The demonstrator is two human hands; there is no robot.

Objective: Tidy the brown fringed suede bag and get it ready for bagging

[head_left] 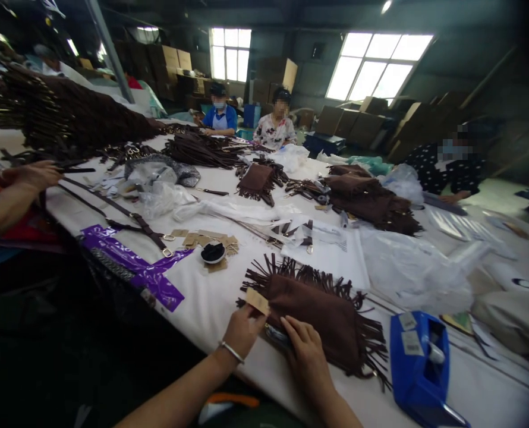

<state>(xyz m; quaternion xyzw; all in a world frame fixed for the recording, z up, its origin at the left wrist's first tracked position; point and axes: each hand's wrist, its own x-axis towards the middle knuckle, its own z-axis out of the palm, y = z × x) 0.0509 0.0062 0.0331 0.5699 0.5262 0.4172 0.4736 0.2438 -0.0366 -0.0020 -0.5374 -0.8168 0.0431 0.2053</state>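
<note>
While the long white table [229, 297] stretches away under the windows, the head view shows the person's left hand [242, 330] at about 6 o'clock in the frame, its fingers pinched shut on a small tan card tag [257, 301] held just over the near corner of a brown fringed bag [322, 312]. A thin bracelet [231, 352] circles that wrist. The right hand [306, 351] lies just beside it, at 5 o'clock, fingers loosely curled and pressing down on the near edge of the bag; I cannot tell if it grips anything underneath, though something small and shiny shows between the 2 hands. The bag lies flat on the table at the centre-bottom of the frame, fringe spreading along its far and right sides. At 4 o'clock from it sits a blue tape dispenser [418, 368], near but apart. At 10 o'clock from the hands a small white dish [213, 252] with something dark in it rests among more tan tags [202, 239], and a purple plastic strip [133, 261] hangs over the table edge beyond that. At 9 o'clock a co-worker's arm [10, 196] reaches in over dark straps [122, 211]. Toward 12 o'clock, heaps of brown fringed pieces [367, 199] and clear plastic bags [161, 196] cover the table, with 3 other people seated at the far side.
</note>
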